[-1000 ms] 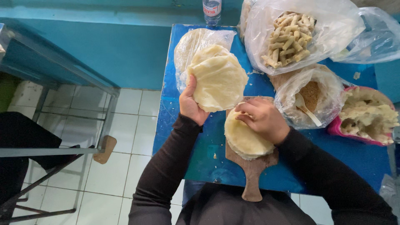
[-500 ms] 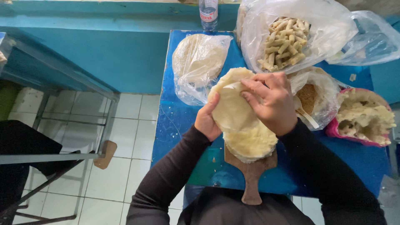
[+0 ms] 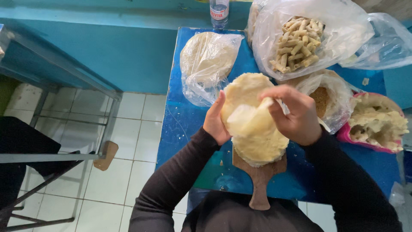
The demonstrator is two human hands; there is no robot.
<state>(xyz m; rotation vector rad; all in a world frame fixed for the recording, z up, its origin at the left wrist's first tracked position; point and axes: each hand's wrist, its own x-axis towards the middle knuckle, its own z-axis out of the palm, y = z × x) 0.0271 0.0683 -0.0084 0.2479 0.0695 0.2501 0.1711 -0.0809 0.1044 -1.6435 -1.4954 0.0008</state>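
Dough round (image 3: 246, 96), between both hands' grip

A small food-preparation spot, likely a simple kitchen or stall: a blue counter (image 3: 184, 124) crowded with a bag of fried dough sticks (image 3: 296, 41) at 1 o'clock, a wooden board (image 3: 259, 180) (well worn), white floor tiles (image 3: 128, 116) at 9 o'clock.

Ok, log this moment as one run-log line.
left hand: supports flat dough round | right hand: peels thin sheet | below: dough stack on wooden paddle board | surface: blue table
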